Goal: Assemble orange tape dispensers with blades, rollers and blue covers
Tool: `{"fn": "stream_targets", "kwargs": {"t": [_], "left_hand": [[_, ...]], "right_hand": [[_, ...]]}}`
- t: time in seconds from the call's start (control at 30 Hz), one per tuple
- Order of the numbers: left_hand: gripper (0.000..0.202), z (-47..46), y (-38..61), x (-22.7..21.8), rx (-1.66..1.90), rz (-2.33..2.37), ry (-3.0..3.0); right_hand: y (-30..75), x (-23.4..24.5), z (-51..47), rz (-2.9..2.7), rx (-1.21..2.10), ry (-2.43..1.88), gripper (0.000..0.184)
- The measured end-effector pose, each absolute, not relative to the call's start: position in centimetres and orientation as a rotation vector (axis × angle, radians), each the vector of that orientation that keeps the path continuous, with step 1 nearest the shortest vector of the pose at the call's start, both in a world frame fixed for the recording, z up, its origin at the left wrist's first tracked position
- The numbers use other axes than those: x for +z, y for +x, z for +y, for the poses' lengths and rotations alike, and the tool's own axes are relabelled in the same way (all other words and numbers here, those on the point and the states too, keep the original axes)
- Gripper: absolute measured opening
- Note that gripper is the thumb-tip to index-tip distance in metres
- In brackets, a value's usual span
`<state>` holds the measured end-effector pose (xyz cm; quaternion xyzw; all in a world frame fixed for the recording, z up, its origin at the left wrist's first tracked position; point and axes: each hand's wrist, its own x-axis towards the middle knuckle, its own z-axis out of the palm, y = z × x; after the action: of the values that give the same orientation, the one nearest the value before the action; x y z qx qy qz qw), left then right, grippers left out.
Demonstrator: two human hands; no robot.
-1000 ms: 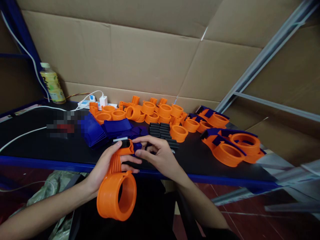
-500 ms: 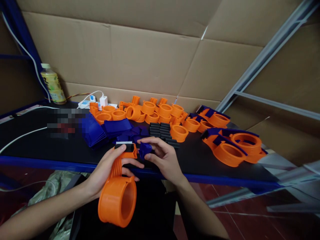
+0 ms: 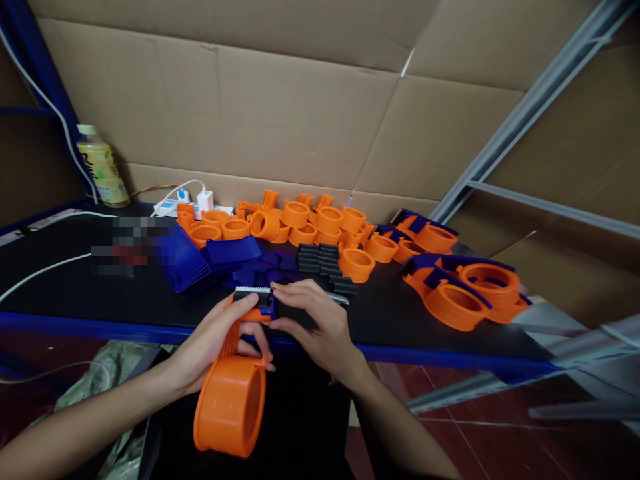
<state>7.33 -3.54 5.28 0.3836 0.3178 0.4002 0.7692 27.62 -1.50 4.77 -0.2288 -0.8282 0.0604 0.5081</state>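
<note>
Along the tabletop's (image 3: 387,319) blue front edge, the dispenser (image 3: 225,400) is held with its ring low, nearer the wearer; bare black surface lies right of the hands. Bottle (image 3: 104,170): yellow label, its dark characters not legible. Left hand (image 3: 210,337): fingers grasping the dispenser's handle, thumb uppermost. Right hand (image 3: 320,320): fingers pinching the blue cap (image 3: 273,308) at the dispenser's end.

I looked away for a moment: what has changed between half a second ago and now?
The right hand has moved the blue piece left, from just off the end of the orange holder to up against that end; the fingertips remain on it. Nothing was visibly let go. The left hand still grips the orange holder; the orange parts behind, black pieces and bottle stayed put.
</note>
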Motion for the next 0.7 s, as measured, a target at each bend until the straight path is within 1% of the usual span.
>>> {"fn": "stream_targets", "kwargs": {"t": [0.1, 0.23, 0.43, 0.6, 0.7], "left_hand": [[0.021, -3.4, 7.2, 5.0, 0.850, 0.680, 0.856], [0.018, -3.3, 7.1, 4.4, 0.846, 0.684, 0.900], [0.015, -3.1, 7.5, 3.9, 0.934, 0.701, 0.998], [0.016, -3.1, 7.6, 3.1, 0.946, 0.705, 1.091], [0.021, -3.4, 7.1, 3.4, 0.911, 0.658, 1.061]], "right_hand": [[27.5, 4.6, -1.5, -1.978, 0.119, -0.535, 0.031], [27.4, 4.7, -1.9, -2.015, 0.032, -0.555, 0.026], [27.5, 5.6, -3.1, -2.153, -0.184, -0.698, 0.017], [27.6, 6.4, -4.1, -2.242, -0.332, -0.763, 0.014], [27.7, 6.6, -4.4, -2.233, -0.316, -0.726, 0.015]]}}
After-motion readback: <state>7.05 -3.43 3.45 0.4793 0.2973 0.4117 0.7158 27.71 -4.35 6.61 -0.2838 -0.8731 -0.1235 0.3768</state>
